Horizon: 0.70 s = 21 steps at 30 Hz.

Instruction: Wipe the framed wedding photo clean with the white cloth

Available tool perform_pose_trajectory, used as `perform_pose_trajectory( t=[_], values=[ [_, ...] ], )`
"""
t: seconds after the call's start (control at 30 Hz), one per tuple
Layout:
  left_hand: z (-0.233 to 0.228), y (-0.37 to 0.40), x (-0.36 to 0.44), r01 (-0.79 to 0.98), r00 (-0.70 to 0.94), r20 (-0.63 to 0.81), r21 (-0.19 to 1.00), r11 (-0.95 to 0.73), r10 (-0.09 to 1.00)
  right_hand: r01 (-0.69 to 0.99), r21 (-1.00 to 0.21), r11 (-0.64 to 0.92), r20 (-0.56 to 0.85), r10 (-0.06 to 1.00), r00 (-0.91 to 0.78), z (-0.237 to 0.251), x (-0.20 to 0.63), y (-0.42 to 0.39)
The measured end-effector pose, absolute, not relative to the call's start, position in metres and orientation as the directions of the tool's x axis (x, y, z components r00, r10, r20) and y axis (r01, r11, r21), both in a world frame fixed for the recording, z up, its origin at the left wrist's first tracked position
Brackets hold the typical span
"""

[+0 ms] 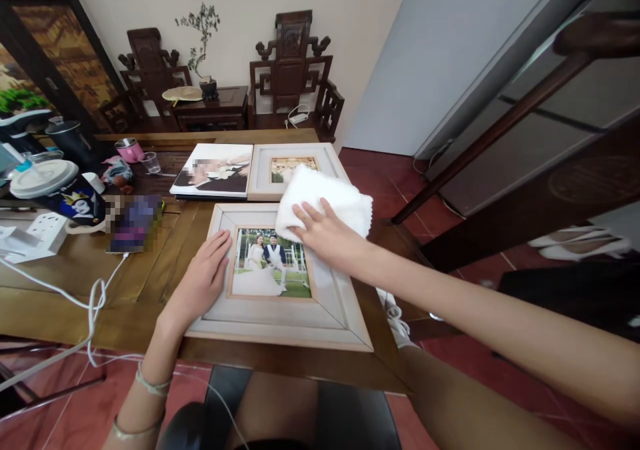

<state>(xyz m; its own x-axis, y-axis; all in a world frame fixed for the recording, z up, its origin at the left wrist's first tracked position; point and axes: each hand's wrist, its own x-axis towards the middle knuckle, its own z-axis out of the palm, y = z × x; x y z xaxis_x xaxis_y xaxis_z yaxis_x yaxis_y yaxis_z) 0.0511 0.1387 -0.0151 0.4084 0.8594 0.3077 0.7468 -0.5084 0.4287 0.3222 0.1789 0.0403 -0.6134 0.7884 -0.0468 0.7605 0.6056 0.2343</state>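
A picture frame (280, 327) with a wide pale border lies flat at the table's near corner, holding a wedding photo (273, 263) of two people seated outdoors. My left hand (207, 273) rests along the frame's left side, its fingers stretched out flat on the border. At the upper right of the same frame, my right hand (325, 233) grips a folded white cloth (330, 197) and presses it down, fingers on top; the thumb side is partly hidden. The cloth covers that corner and overlaps a second pale frame (260, 170) behind it.
Left of the second frame lies a wedding photo album (213, 170). Farther left are a phone (135, 223) on a white cable (93, 303), a dark lidded cup (75, 197), a pink mug (129, 150) and a clear plastic cup (151, 163). Carved wooden chairs (293, 63) stand behind.
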Motion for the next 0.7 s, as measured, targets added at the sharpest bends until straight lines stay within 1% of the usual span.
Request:
perform_pose_trajectory(
  t=[0.13, 0.2, 0.23, 0.33, 0.37, 0.4, 0.47, 0.6, 0.7],
  values=[
    [-0.018, 0.14, 0.051, 0.748, 0.407, 0.321, 0.419, -0.514, 0.855, 0.731, 0.187, 0.656, -0.144, 0.754, -0.64, 0.045, 0.312, 0.137],
    [-0.02, 0.14, 0.05, 0.752, 0.406, 0.326, 0.412, -0.515, 0.854, 0.704, 0.135, 0.697, -0.212, 0.715, -0.666, 0.052, 0.308, 0.112],
    [-0.021, 0.141, 0.05, 0.754, 0.406, 0.327, 0.409, -0.515, 0.853, 0.689, 0.093, 0.719, -0.25, 0.687, -0.683, 0.056, 0.305, 0.101],
    [-0.023, 0.141, 0.049, 0.757, 0.409, 0.33, 0.398, -0.518, 0.851, 0.652, -0.086, 0.753, -0.375, 0.582, -0.721, 0.068, 0.295, 0.074],
    [-0.023, 0.141, 0.049, 0.757, 0.41, 0.332, 0.396, -0.52, 0.849, 0.652, -0.127, 0.747, -0.404, 0.562, -0.722, 0.071, 0.291, 0.069],
    [-0.023, 0.141, 0.049, 0.756, 0.412, 0.333, 0.396, -0.522, 0.848, 0.658, -0.144, 0.739, -0.417, 0.558, -0.718, 0.073, 0.288, 0.066],
    [-0.022, 0.141, 0.049, 0.752, 0.418, 0.328, 0.399, -0.525, 0.847, 0.676, -0.117, 0.727, -0.4, 0.589, -0.702, 0.073, 0.285, 0.069],
    [-0.019, 0.14, 0.049, 0.75, 0.424, 0.31, 0.407, -0.522, 0.851, 0.733, -0.029, 0.679, -0.296, 0.695, -0.655, 0.059, 0.289, 0.099],
    [-0.019, 0.139, 0.049, 0.756, 0.409, 0.299, 0.418, -0.504, 0.862, 0.76, 0.027, 0.65, -0.199, 0.748, -0.633, 0.043, 0.298, 0.132]
  ],
)
